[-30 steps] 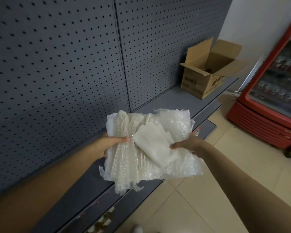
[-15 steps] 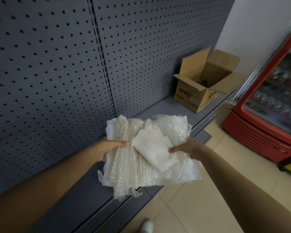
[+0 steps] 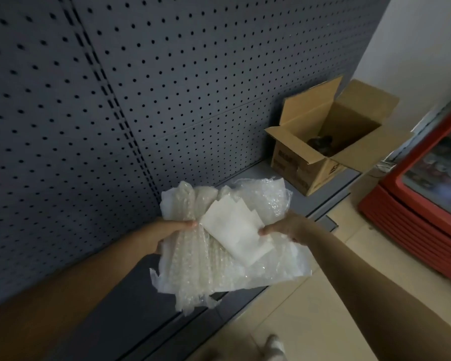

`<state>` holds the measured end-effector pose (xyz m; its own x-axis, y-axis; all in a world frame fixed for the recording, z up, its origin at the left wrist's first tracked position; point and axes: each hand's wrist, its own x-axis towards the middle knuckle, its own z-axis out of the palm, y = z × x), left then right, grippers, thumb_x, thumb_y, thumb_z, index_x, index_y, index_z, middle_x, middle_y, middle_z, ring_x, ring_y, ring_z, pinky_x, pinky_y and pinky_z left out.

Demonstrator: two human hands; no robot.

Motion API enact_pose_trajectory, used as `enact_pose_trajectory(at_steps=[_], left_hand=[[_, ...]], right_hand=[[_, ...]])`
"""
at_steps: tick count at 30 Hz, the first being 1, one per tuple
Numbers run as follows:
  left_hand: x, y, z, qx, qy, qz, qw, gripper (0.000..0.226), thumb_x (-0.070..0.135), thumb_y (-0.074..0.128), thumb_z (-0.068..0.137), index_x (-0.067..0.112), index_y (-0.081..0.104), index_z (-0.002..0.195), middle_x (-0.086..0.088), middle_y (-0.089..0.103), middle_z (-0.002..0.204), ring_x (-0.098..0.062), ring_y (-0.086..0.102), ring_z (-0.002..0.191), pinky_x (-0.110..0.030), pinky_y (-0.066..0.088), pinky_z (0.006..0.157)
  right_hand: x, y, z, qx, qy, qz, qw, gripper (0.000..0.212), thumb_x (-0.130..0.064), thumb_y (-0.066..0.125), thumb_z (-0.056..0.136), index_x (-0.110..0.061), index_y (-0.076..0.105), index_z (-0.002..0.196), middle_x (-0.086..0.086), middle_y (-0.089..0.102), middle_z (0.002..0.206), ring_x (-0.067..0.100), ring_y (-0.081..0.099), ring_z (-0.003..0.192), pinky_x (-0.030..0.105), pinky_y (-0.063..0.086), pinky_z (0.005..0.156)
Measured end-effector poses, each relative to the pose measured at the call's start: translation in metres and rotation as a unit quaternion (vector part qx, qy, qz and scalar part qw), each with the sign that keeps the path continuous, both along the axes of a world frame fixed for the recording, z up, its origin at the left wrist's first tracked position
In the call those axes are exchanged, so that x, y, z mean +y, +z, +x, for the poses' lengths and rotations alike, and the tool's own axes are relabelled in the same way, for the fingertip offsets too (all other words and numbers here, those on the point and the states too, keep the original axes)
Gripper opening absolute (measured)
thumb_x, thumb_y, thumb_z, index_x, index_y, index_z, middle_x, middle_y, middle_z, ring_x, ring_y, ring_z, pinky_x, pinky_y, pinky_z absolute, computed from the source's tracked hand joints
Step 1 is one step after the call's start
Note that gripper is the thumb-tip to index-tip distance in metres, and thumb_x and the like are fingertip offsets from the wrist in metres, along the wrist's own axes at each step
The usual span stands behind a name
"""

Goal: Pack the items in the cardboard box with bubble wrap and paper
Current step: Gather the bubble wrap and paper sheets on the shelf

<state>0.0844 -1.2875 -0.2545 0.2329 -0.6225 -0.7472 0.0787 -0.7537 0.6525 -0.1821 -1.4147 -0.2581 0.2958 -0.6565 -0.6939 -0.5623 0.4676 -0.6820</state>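
Note:
I carry a crumpled bundle of bubble wrap (image 3: 211, 259) in front of me, with white paper sheets (image 3: 235, 230) lying on top of it. My left hand (image 3: 172, 230) grips the bundle's left edge, thumb on top. My right hand (image 3: 284, 226) grips its right edge, thumb pressed on the paper. An open cardboard box (image 3: 305, 168) stands on the grey shelf (image 3: 248, 175) ahead to the right, flaps up, with something dark (image 3: 320, 142) inside.
A grey pegboard wall (image 3: 141, 100) rises behind the shelf on the left. A red display fridge (image 3: 427, 209) stands at the right on the tiled floor (image 3: 310, 308). My shoe (image 3: 274, 347) shows at the bottom edge.
I have moved closer to the box, which now appears larger and lower in view, and its inside shows. Both hands keep the same hold on the bundle.

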Motion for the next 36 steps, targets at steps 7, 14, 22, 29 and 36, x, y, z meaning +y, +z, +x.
enact_pose_trajectory(at_steps=[7, 14, 22, 29, 36], left_hand=[[-0.031, -0.015, -0.043, 0.028, 0.106, 0.036, 0.993, 0.067, 0.036, 0.089, 0.054, 0.008, 0.067, 0.111, -0.014, 0.072, 0.105, -0.032, 0.067, 0.099, -0.048, 0.052, 0.093], [-0.052, -0.027, -0.057, 0.025, 0.17, 0.064, 0.983, 0.09, 0.051, 0.091, 0.042, 0.01, 0.063, 0.117, -0.012, 0.069, 0.112, -0.032, 0.064, 0.105, -0.05, 0.05, 0.095], [-0.062, -0.041, -0.043, 0.04, 0.183, 0.061, 0.98, 0.1, 0.061, 0.091, 0.035, 0.018, 0.061, 0.12, -0.006, 0.066, 0.119, -0.027, 0.061, 0.111, -0.049, 0.051, 0.095], [-0.083, -0.031, -0.046, 0.05, 0.183, 0.058, 0.98, 0.072, 0.059, 0.086, 0.052, 0.016, 0.064, 0.106, -0.007, 0.068, 0.109, -0.024, 0.064, 0.1, -0.043, 0.054, 0.087], [-0.09, -0.039, -0.058, 0.059, 0.231, 0.054, 0.97, 0.043, 0.041, 0.071, 0.082, 0.008, 0.065, 0.11, -0.013, 0.067, 0.111, -0.027, 0.062, 0.108, -0.042, 0.048, 0.099]], right_hand=[[-0.068, -0.006, -0.021, 0.004, 0.074, -0.024, 0.997, 0.107, -0.009, 0.087, 0.06, -0.015, 0.026, 0.147, 0.008, 0.041, 0.146, 0.03, 0.035, 0.137, 0.044, 0.032, 0.112], [-0.111, -0.013, -0.016, 0.011, 0.118, -0.055, 0.991, 0.088, -0.006, 0.081, 0.071, -0.005, 0.03, 0.142, 0.002, 0.043, 0.139, 0.027, 0.041, 0.131, 0.029, 0.038, 0.094], [-0.138, -0.027, 0.008, 0.033, 0.115, -0.115, 0.986, 0.082, -0.01, 0.082, 0.071, -0.007, 0.037, 0.139, 0.0, 0.047, 0.133, 0.022, 0.047, 0.122, 0.022, 0.036, 0.086], [-0.163, -0.042, 0.015, 0.02, 0.097, -0.115, 0.988, 0.077, -0.017, 0.085, 0.068, -0.013, 0.046, 0.135, 0.006, 0.054, 0.132, 0.023, 0.052, 0.119, 0.028, 0.043, 0.091], [-0.182, -0.061, 0.016, 0.062, 0.15, -0.126, 0.979, 0.118, -0.051, 0.084, 0.046, -0.023, 0.03, 0.147, 0.002, 0.044, 0.145, 0.025, 0.043, 0.131, 0.041, 0.037, 0.11]])
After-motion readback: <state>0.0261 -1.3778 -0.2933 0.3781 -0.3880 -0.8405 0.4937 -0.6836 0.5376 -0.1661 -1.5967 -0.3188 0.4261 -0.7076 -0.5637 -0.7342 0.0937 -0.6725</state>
